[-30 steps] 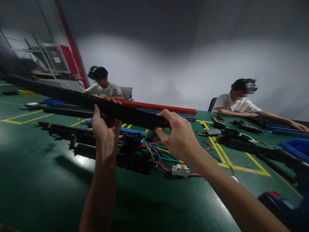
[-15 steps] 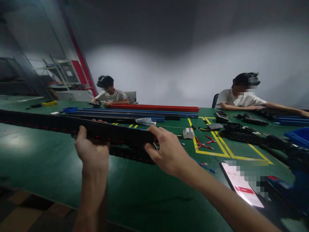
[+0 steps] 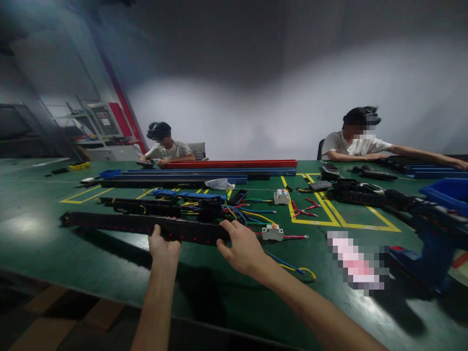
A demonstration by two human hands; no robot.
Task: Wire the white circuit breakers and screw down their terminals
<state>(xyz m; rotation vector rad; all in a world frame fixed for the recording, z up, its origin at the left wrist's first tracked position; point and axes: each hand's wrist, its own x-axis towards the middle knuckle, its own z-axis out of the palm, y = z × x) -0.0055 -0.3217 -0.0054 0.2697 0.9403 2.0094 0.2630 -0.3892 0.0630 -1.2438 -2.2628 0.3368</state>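
Balance mattered: my left hand [image 3: 164,247] clasped the long black strip [image 3: 117,223] from beneath while my right hand [image 3: 244,247] gripped its right end, over the tabletop [image 3: 120,278], nearer than the coloured wires [image 3: 257,216]. Level support seemed best, keeping those wires unsnagged.

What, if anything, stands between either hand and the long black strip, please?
Nothing visible does: the left hand holds the long black strip partway along, and the right hand grasps its right end.
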